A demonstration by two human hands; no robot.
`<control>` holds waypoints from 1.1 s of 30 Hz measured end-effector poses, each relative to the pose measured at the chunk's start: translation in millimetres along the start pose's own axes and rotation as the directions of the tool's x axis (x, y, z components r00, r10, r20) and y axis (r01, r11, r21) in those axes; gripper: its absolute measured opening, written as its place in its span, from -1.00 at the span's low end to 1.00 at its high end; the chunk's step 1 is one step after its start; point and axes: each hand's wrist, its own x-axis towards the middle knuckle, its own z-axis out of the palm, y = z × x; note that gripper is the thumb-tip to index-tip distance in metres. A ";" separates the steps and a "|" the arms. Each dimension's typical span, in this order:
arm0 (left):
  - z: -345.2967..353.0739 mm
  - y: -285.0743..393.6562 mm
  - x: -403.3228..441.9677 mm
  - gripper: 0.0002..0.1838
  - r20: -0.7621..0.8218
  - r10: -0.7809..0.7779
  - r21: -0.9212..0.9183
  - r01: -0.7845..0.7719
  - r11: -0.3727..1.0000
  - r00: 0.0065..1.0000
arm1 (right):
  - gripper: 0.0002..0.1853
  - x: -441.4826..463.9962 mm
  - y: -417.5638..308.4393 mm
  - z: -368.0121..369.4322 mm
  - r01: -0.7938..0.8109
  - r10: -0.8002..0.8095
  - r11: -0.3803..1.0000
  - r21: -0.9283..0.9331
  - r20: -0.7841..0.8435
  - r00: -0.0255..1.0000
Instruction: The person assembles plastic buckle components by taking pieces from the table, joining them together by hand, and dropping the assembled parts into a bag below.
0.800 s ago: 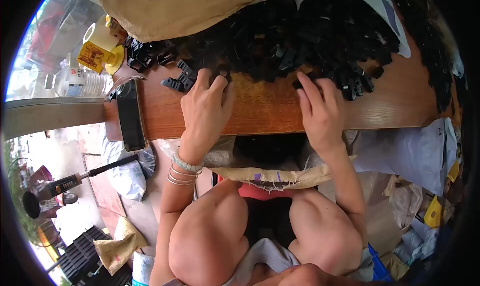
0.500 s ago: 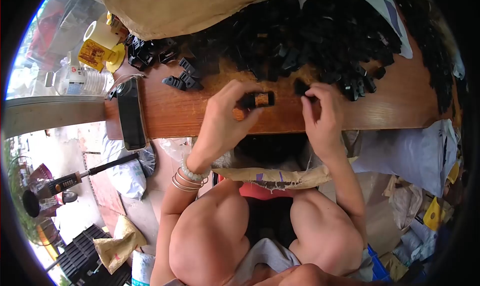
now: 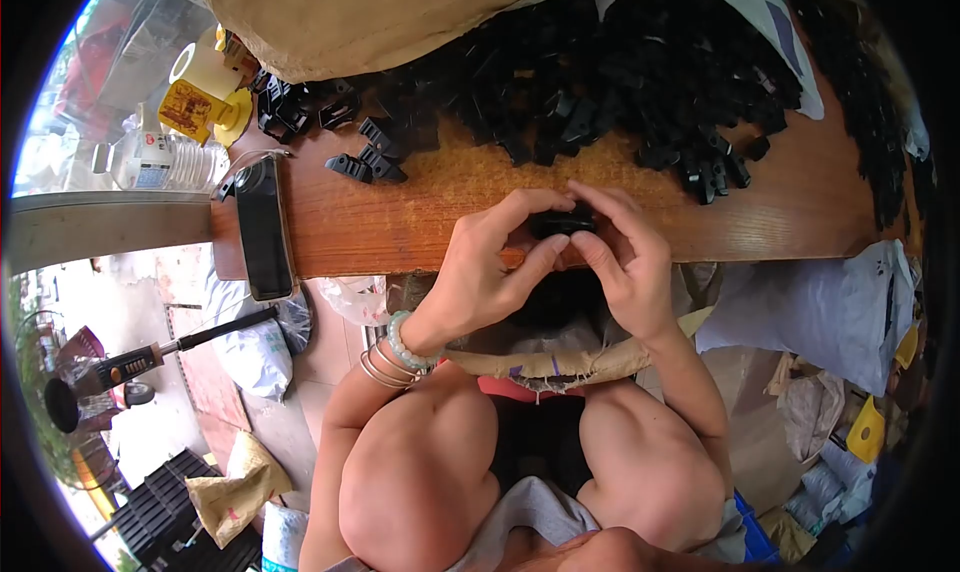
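Both hands are together here, fingertips meeting around one small black part (image 3: 565, 222) on the near side of the heap (image 3: 665, 82), well clear of it! The left hand (image 3: 485, 270) pinches from its side, thumb below and fingers above; the right hand (image 3: 638, 270) mirrors it, its thumb tip right beside the other. The part is dark and half hidden by fingers, so whether it's one piece or two pressed together, I can't tell.

Under them runs the table (image 3: 400, 232), bare wood showing in front of the heap. A beaded bracelet (image 3: 402, 340) and thin bangles (image 3: 385, 370) ring the left wrist, nearer the body than the heap.

Look left of the heap: a few loose parts (image 3: 368, 160), then the phone (image 3: 262, 237) lying flat, and farther out the bottle (image 3: 152, 162) and a yellow holder (image 3: 187, 114). Behind the heap hangs a brown sack (image 3: 370, 22), overlapping its far edge, while a white sack (image 3: 790, 47) borders its right side.
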 end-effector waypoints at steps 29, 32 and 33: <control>-24.1 -8.9 23.4 -0.69 -0.311 0.008 0.240 0.071 0.968 0.951 | -0.76 11.2 32.1 -34.0 0.064 -0.207 0.548 -0.834 -0.062 0.976; -16.8 -2.5 16.9 -0.59 -0.296 -0.093 0.014 0.102 0.995 0.951 | -0.77 7.6 30.8 -31.4 0.027 -0.168 0.681 -0.732 -0.121 0.978; -16.7 -2.2 15.6 -0.57 -0.231 -0.193 -0.054 0.185 0.981 0.954 | -0.78 7.0 30.2 -30.4 -0.033 -0.101 0.778 -0.627 -0.176 0.979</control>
